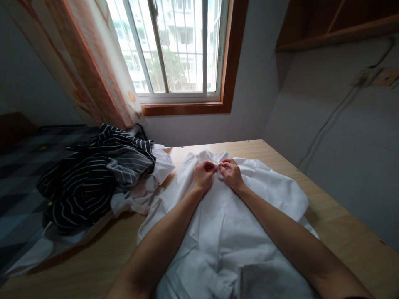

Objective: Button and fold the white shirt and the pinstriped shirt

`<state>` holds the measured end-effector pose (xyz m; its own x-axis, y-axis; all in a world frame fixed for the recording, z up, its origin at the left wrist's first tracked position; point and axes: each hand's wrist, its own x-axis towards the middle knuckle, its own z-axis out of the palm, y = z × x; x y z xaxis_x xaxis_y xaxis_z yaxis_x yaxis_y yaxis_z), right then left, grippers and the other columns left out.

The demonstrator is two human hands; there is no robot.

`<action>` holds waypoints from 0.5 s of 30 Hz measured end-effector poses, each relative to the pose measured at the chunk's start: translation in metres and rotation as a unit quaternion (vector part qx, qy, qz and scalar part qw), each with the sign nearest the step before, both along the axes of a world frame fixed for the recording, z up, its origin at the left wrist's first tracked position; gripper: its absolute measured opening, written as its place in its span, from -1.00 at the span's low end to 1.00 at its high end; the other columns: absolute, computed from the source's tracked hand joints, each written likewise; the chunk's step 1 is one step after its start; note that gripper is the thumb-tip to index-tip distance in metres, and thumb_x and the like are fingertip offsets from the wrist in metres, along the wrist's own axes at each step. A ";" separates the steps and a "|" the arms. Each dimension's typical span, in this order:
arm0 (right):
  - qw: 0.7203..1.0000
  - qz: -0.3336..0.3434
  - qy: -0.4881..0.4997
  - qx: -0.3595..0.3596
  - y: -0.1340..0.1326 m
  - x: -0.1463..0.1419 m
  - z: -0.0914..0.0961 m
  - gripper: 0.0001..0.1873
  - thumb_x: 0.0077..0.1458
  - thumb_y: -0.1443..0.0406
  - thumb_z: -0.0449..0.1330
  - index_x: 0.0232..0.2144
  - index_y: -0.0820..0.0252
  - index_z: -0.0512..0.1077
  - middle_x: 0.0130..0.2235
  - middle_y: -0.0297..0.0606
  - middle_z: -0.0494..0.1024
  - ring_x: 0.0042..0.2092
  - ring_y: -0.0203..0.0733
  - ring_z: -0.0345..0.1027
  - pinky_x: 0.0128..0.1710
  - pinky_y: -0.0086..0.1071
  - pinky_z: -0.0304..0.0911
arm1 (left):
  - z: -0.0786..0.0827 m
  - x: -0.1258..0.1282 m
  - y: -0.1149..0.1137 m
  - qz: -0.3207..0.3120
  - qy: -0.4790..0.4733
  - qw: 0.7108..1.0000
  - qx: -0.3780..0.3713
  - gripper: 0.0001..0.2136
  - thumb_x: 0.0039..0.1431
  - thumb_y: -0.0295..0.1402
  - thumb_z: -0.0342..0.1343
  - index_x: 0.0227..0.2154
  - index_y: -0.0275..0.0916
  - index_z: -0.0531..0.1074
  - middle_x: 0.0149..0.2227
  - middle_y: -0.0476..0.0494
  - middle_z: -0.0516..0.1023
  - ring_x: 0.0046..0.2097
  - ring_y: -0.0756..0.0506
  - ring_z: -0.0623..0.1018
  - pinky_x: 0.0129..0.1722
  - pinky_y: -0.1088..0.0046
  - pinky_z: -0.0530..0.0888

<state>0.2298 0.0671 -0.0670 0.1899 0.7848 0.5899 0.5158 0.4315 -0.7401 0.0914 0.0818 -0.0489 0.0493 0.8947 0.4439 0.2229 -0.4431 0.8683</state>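
Note:
A white shirt (pixel 215 224) lies spread on the wooden table, its collar at the far end and its lower part towards me. Both my hands meet at the front just below the collar. My left hand (pixel 205 174) pinches the cloth of the shirt between thumb and fingers. Close beside it, my right hand (pixel 230 172) grips the shirt's front edge in the same way, the fingertips nearly touching. Any button between the fingertips is too small to make out.
To the left is a heap of clothes, with a black striped garment (pixel 90 174) over white ones, beside a checked bed (pixel 18 199). The wooden table (pixel 339 216) meets the wall on the right. A window (pixel 181 50) with a curtain (pixel 102 62) stands behind; a cable (pixel 324 124) hangs at right.

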 end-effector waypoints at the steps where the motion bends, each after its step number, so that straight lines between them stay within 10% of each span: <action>1: 1.000 -0.015 -0.014 0.001 -0.001 -0.001 0.001 -0.82 0.05 0.22 0.14 -0.46 0.12 0.52 -0.20 -0.18 0.49 -0.10 -0.05 0.34 -0.01 -0.15 0.24 | 0.000 0.000 0.001 0.004 0.002 1.000 0.001 -0.93 -0.08 -0.44 0.26 -0.55 -0.25 0.47 -0.53 -0.02 0.54 -0.46 -0.02 0.50 -0.41 0.49 0.40; 15: 0.984 -0.088 -0.155 -0.007 -0.010 -0.010 0.007 -0.89 0.06 0.31 0.10 -0.39 0.14 0.44 -0.12 -0.16 0.41 -0.06 0.01 0.24 -0.02 -0.05 0.11 | 0.003 0.004 -0.007 0.043 0.044 0.998 0.030 -0.86 -0.04 -0.44 0.20 -0.60 -0.23 0.35 -0.59 0.05 0.42 -0.51 0.02 0.40 -0.47 0.54 0.31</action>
<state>0.2197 0.0571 -0.0597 0.1359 0.7645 0.6301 0.7831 0.3068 -0.5410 0.0949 0.0751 -0.0458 0.0134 0.8697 0.4934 0.3363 -0.4686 0.8169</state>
